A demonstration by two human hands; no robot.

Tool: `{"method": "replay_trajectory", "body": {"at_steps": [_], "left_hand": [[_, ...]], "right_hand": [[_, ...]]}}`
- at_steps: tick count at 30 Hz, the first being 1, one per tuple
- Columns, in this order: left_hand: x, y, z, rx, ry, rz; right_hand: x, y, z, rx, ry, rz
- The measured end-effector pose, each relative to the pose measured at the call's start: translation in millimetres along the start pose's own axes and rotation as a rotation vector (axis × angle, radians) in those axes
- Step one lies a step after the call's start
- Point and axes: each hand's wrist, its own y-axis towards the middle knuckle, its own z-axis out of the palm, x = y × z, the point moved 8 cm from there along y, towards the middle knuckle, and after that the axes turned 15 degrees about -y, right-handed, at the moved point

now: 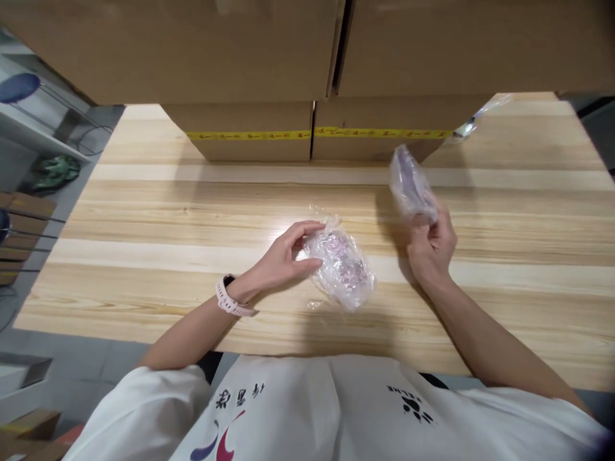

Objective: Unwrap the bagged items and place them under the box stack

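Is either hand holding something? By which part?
The right hand holds a greyish, oblong plastic packet by its near end. The left hand touches the left edge of an oval, clear plastic bundle with pinkish contents; whether it grips is unclear.

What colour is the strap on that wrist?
The wrist strap is pale pink. It shows in the head view, the only one here.

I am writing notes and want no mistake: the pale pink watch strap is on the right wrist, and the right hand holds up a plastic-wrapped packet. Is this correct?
Not quite: the head view shows the pale pink watch strap on the left wrist. The right hand does hold up a plastic-wrapped packet.
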Motion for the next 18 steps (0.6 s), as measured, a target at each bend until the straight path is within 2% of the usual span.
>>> {"method": "replay_trajectory", "body": {"at_steps": [2, 5, 7, 9, 10, 11, 14, 16, 18], "left_hand": [[-5, -5, 5.4, 0.046, 0.160, 0.042], [-6, -10, 12.0, 0.121, 0.308, 0.068], [-3, -10, 13.3, 0.146, 0.347, 0.071], [-1, -10, 11.1, 0.124, 0.362, 0.078], [0, -9, 8.7, 0.093, 0.367, 0.084], [1, -9, 5.9, 0.055, 0.371, 0.090], [0, -8, -1.2, -0.052, 0.385, 0.112], [-3, -8, -4.1, -0.102, 0.370, 0.120], [-2, -9, -7.1, -0.137, 0.275, 0.072]], "right_hand": [[1, 7, -3, 0.029, -0.165, -0.097], [7, 8, 3, 0.140, -0.422, -0.186], [22, 3, -5, 0.054, -0.491, -0.223], [47, -11, -16, -0.055, -0.414, -0.339], [61, -20, -16, -0.040, -0.333, -0.424], [73, -30, -11, 0.037, -0.252, -0.513], [96, -65, 18, 0.436, -0.150, -0.684], [98, -77, 30, 0.579, -0.145, -0.678], [94, -74, 30, 0.607, -0.044, -0.558]]}}
